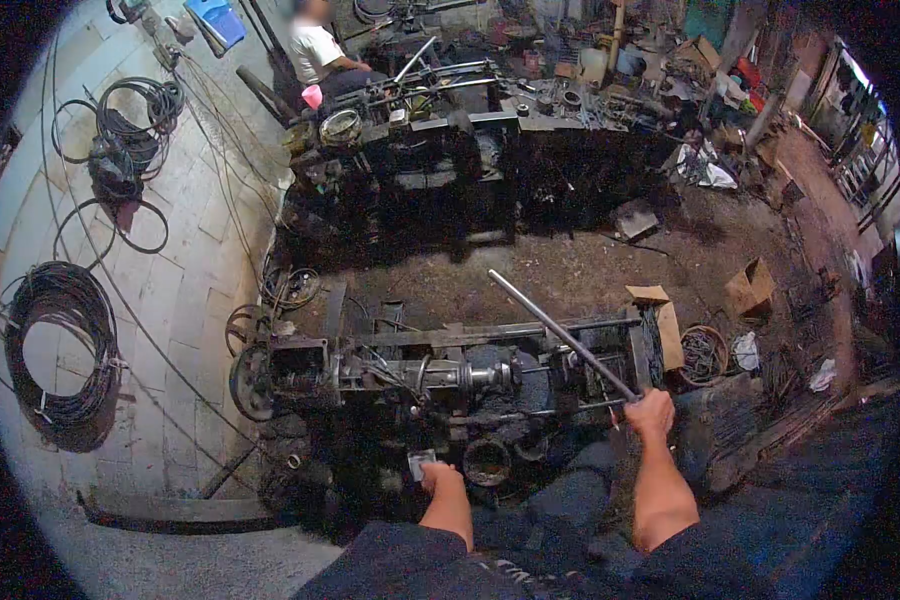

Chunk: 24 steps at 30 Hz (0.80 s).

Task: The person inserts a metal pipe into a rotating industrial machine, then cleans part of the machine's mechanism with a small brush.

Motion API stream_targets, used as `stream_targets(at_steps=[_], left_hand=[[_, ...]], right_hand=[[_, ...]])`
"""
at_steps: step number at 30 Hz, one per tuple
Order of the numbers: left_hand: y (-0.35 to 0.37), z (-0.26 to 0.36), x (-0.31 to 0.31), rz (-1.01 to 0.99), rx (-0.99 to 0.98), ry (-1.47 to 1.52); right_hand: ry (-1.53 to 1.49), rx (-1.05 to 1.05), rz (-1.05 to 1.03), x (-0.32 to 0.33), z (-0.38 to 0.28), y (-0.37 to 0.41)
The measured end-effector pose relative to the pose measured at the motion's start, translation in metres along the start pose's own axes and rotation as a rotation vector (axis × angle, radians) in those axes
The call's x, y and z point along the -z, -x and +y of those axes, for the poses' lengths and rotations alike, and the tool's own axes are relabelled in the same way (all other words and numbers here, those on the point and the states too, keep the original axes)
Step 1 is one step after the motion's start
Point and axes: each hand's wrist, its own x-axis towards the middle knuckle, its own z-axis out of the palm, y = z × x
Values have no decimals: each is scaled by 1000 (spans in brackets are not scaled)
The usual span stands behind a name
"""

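Observation:
A long metal rod point(560, 332) slants up and left from my right hand point(652, 412), whose fingers are wrapped round its lower end. The rod passes above a dark, greasy lathe-like machine point(490, 375) with shiny round parts near its middle. My left hand point(438, 474) is closed at the machine's near side, on a small pale, flat piece point(420, 462); what that piece is cannot be made out. Just right of my left hand sits a round metal ring or bowl point(488, 462).
Wire coils point(62, 345) hang on the pale wall at left. Behind lies a second long machine point(420, 150), with a person point(315, 50) seated beside it. Cardboard boxes point(750, 288) and a wire basket point(703, 355) are at right. A metal block point(635, 220) rests on the floor.

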Motion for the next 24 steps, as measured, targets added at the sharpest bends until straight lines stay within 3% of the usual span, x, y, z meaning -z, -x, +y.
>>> stream_targets(at_steps=[5, 8, 13, 15, 22, 24], left_hand=[[29, 8, -8, -13, 104, 134], [67, 23, -3, 191, 36, 9], [99, 26, 6, 31, -44, 1], [97, 20, 2, 79, -148, -12], [108, 31, 7, 122, -86, -98], [98, 28, -3, 160, -11, 0]], right_hand=[[9, 24, 43, 0, 0, 3], [26, 24, 37, 1, -2, 5], [-16, 31, 67, 2, -2, 5], [57, 24, 42, 7, -8, 5], [68, 23, -12, 5, -4, 8], [94, 49, 1, -2, -1, -1]])
